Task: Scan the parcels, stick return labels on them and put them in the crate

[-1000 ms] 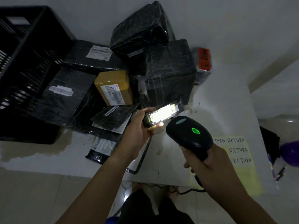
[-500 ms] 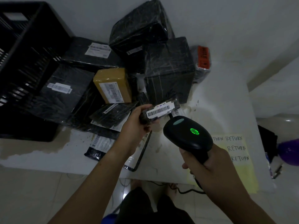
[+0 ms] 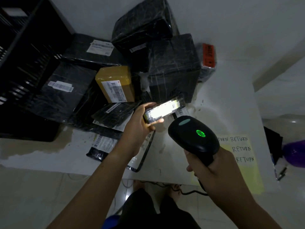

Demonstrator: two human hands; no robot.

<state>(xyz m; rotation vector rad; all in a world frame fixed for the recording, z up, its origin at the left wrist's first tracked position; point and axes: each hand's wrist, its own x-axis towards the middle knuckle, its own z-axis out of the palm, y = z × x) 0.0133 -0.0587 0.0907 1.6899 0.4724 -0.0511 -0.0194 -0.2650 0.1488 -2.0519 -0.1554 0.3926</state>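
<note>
My left hand (image 3: 137,125) holds a small black parcel (image 3: 163,109) above the table, its white label lit bright by scanner light. My right hand (image 3: 212,172) grips a black handheld scanner (image 3: 192,134) with a green lamp on, its head pointed at that parcel from just below and to the right. A yellow sheet of handwritten RETURN labels (image 3: 242,149) lies on the table beside the scanner. The black crate (image 3: 24,52) stands at the far left. A heap of black wrapped parcels (image 3: 171,66) and a yellow-brown box (image 3: 115,83) fills the table's back.
Flat black mailers (image 3: 105,144) lie near the table's front edge under my left arm. A parcel with an orange sticker (image 3: 208,55) leans at the back right. The scanner cable (image 3: 189,192) hangs below the white table (image 3: 222,100). A purple object (image 3: 295,152) sits at far right.
The scanner light is on the parcel's label again, after being off half a second ago. Both hands have stayed almost where they were.
</note>
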